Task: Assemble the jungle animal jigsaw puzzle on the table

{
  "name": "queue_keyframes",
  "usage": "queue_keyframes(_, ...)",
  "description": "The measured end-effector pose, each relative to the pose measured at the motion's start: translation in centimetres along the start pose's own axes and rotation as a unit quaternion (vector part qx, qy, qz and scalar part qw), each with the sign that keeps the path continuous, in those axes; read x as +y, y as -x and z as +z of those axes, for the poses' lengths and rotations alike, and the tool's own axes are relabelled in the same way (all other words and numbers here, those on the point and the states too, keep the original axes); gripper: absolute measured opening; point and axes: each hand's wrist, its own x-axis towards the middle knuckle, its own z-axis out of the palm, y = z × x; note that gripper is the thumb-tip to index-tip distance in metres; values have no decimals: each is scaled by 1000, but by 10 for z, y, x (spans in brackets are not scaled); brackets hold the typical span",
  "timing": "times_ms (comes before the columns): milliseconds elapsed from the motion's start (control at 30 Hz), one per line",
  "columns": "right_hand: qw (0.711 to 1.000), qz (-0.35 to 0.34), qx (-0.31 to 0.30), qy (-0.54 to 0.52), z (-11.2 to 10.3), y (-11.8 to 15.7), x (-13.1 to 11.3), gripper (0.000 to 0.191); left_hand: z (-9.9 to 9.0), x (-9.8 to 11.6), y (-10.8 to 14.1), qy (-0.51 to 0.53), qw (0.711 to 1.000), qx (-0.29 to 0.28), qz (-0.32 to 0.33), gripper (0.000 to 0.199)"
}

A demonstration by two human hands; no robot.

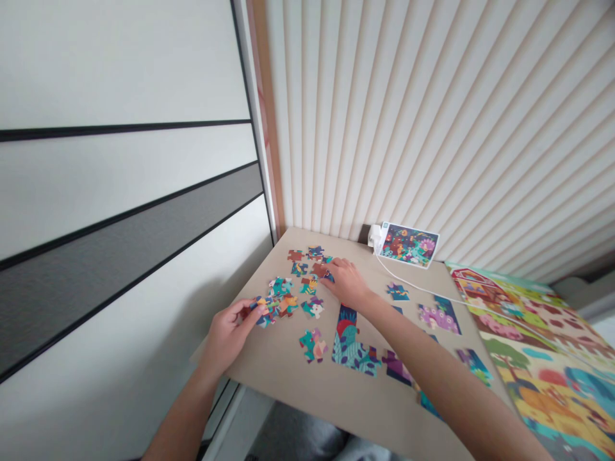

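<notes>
My left hand (pixel 235 330) is at the left edge of the table, its thumb and fingers pinched on a small puzzle piece beside a heap of pieces (pixel 287 303). My right hand (pixel 346 282) reaches to the far pieces, its fingertips on a brown and dark blue puzzle piece (pixel 321 270). Loose pieces lie between the hands, among them a teal and pink one (pixel 313 346). Below my right wrist is a joined section (pixel 353 352) with teal leaves and a red shape. My right forearm partly covers other pieces.
A picture card (pixel 410 244) leans at the back beside a white plug (pixel 375 237) with a cable running right. More pieces (pixel 439 317) lie right of my forearm. Colourful farm and animal pictures (pixel 542 358) cover the right side. A white cabinet (pixel 120 288) borders the left.
</notes>
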Motion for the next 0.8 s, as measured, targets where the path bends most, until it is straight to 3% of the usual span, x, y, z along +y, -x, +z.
queue_keyframes(200,986,-162,-37,4,-16,60,-29,22,1,-1,-4,86,994,52,-50,47)
queue_keyframes(367,977,-199,-68,-25,-20,110,-50,23,0,-6,-4,82,988,105,-72,49)
queue_keyframes(467,974,-215,-70,-23,-17,123,-56,25,1,-7,1,69,994,62,-64,47)
queue_keyframes(633,970,-238,-37,26,-9,95,-59,16,8,1,6,-86,989,-105,55,34)
queue_keyframes(700,968,-247,-24,47,-3,73,-58,13,12,5,6,-148,975,-126,106,31)
queue_keyframes(800,966,-256,2,32,7,44,-59,27,16,8,3,-208,959,-111,158,28)
